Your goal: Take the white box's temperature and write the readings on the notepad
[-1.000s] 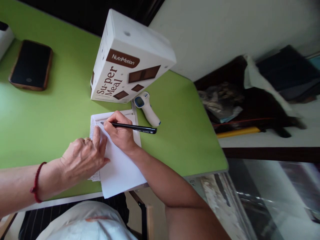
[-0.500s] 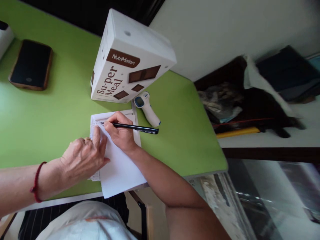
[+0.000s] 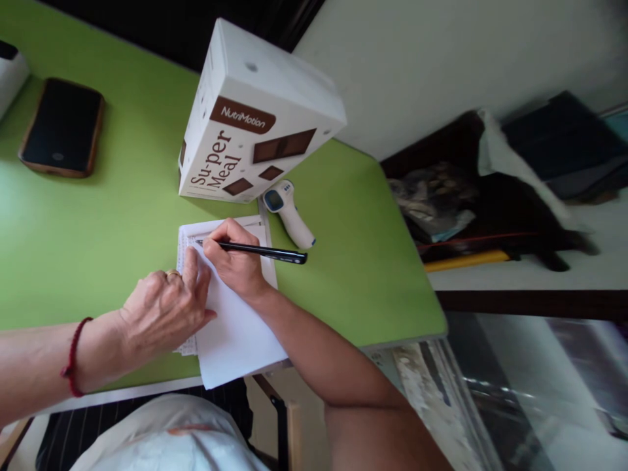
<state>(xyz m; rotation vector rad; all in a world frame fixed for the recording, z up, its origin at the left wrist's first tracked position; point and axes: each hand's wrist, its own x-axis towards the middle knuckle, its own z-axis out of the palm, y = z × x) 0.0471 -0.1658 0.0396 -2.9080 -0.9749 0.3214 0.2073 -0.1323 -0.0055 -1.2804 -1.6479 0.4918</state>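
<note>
Between the fingers of my right hand (image 3: 239, 260) is a black pen (image 3: 275, 252), its tip down at the upper left of the white paper sheets (image 3: 240, 343). Small handwriting shows along the left strip of the paper. My left hand (image 3: 169, 304) lies on the sheets with its fingers stretched out, the index fingertip just below the pen tip. It wears a ring and holds nothing. Part of the paper is hidden under both hands.
Behind the paper stands a tall white box (image 3: 260, 124) marked NutriMotion. A white infrared thermometer (image 3: 294, 219) lies beside it on the green table (image 3: 363, 261). Far left is a black device with brown sides (image 3: 63, 127). Cluttered shelves (image 3: 490, 190) flank the table's right.
The pen's back end has shifted very slightly left in my right hand. My left hand and the paper stay in place.
</note>
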